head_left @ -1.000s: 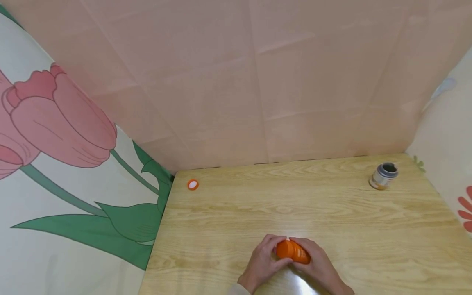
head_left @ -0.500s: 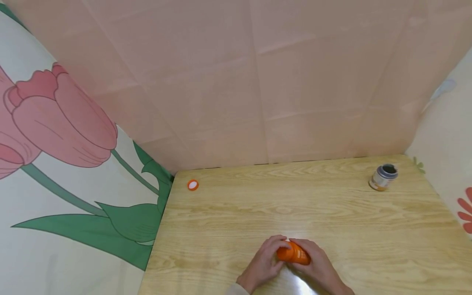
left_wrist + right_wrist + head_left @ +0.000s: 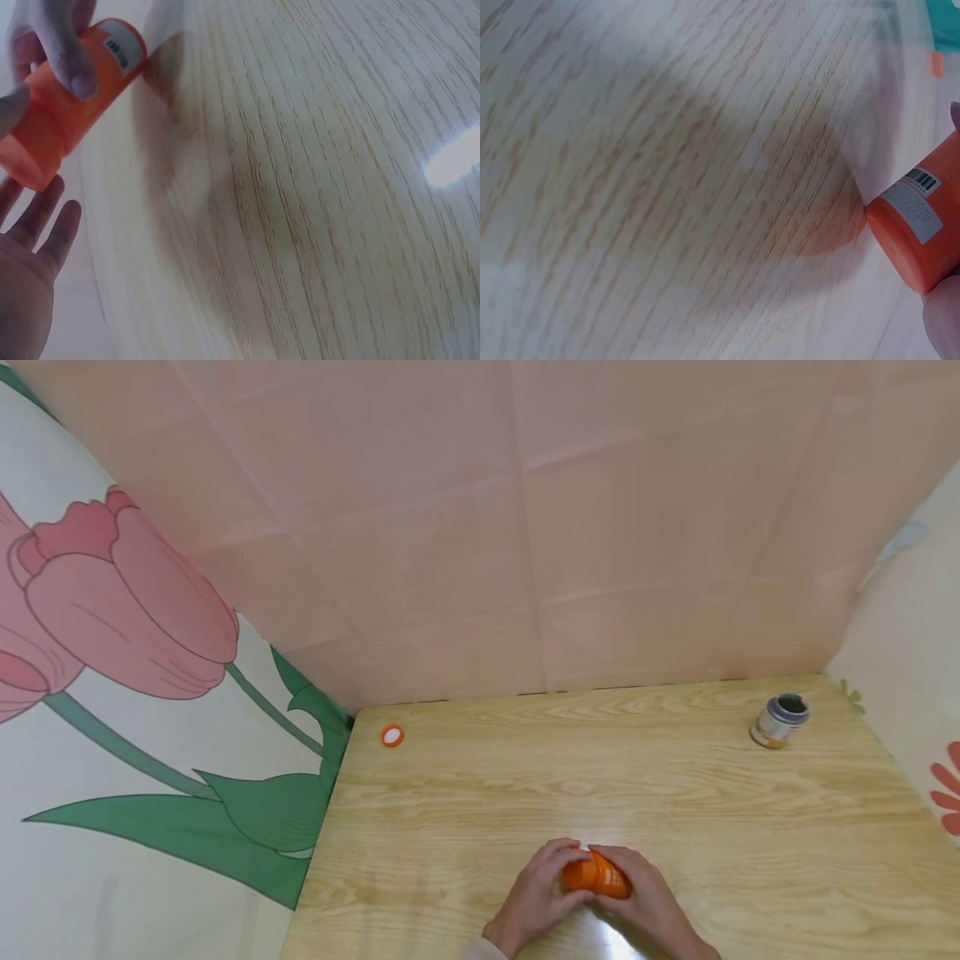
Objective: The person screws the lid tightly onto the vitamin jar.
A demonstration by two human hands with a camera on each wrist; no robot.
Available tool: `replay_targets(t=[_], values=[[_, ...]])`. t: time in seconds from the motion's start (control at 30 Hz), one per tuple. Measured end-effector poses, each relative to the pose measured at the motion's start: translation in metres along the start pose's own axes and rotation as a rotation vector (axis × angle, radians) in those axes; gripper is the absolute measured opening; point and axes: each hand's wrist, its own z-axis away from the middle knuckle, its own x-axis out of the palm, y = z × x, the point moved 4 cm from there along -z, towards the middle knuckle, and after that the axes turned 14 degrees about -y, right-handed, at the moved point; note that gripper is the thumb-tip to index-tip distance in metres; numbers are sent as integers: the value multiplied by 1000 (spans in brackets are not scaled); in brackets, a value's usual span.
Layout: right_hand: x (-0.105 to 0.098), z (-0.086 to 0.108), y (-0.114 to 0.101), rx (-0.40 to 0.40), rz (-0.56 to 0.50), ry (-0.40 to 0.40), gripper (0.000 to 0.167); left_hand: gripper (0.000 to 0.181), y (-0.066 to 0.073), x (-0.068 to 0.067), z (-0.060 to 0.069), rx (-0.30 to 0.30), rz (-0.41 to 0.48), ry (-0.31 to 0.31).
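Note:
An orange bottle [image 3: 613, 882] with a barcode label lies tilted between both hands, just above the wood-grain table. My right hand [image 3: 647, 893] grips its body from the right. Around the orange cap [image 3: 577, 875] at the left end curl the thumb and fingers of my left hand [image 3: 536, 891]. In the left wrist view the cap [image 3: 30, 154] sits close to the left fingertips [image 3: 52, 187], and the right hand holds the bottle's body [image 3: 97, 71]. The right wrist view catches the labelled base of the bottle [image 3: 922, 217]; most of the right hand is out of frame there.
A small orange ring-shaped lid with a white centre [image 3: 392, 736] lies at the table's back left. An open jar with a dark rim [image 3: 780, 719] stands at the back right. The wooden table [image 3: 480, 793] meets a pink-beige backdrop [image 3: 450, 568] and printed side walls.
The left thumb draws back from the cap, then comes forward against it again, and the left fingers shift over the cap. The right hand and the bottle stay almost in place.

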Motion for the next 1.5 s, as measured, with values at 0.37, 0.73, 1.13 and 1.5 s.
replay_targets(t=[0.37, 0.73, 1.13, 1.5], values=[[1, 0, 3, 38, 15, -19, 66, 69, -8, 4, 1, -303, 129, -89], [1, 0, 1, 60, 42, -20, 64, 64, -13, 4, -1, -365, 152, -116], [1, 1, 1, 31, 28, -1, 65, 56, -6, 0, 1, -203, 102, -104], [0, 2, -4, -61, 36, 61, 62, 53, -3, -2, 0, -31, 30, -58]])
